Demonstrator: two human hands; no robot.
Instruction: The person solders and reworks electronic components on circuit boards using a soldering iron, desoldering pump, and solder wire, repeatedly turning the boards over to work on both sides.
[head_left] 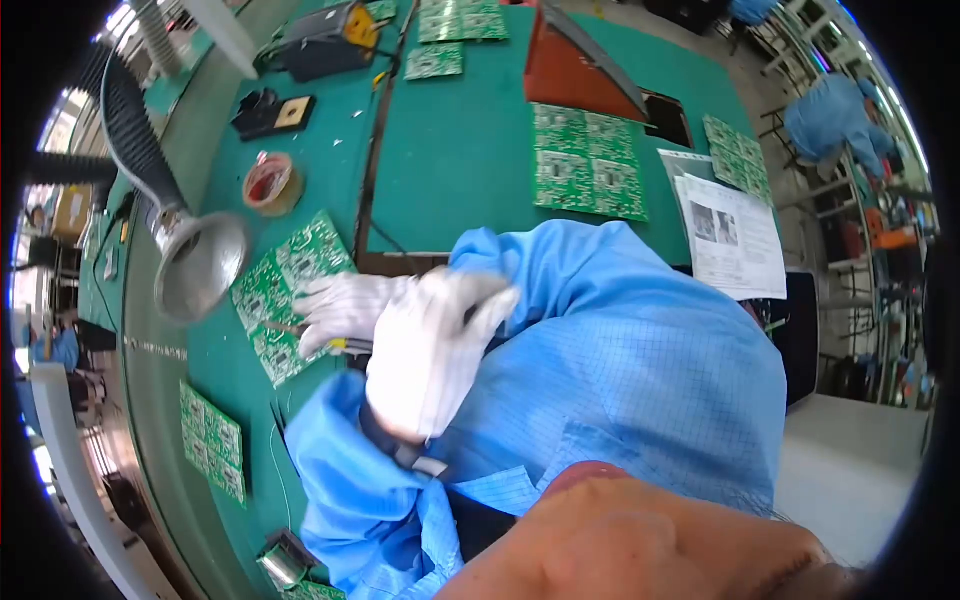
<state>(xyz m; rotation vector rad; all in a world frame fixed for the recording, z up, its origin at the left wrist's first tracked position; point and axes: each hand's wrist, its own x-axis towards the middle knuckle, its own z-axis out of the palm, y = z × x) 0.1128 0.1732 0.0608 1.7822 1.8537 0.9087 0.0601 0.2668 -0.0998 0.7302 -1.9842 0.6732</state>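
Note:
Both hands wear white gloves. My right hand (345,305) rests over a green circuit board (315,245), fingers closed around a slim tool with a yellow and dark handle (345,345). A thin metal-looking part of it reaches over the board; its exact kind is unclear. My left hand (425,345) crosses above the right wrist, close to the blue right sleeve. Its fingers are curled toward the thumb and slightly blurred, so what they grip is hidden. A dark band circles the left wrist.
A metal fume extractor nozzle (203,265) hangs beside the board. Around it lie a tape roll (290,190), a soldering stand with sponge (293,114), a solder reel (283,568) and more boards (590,165). An orange-red bin (570,75) and printed sheets (745,255) are farther off.

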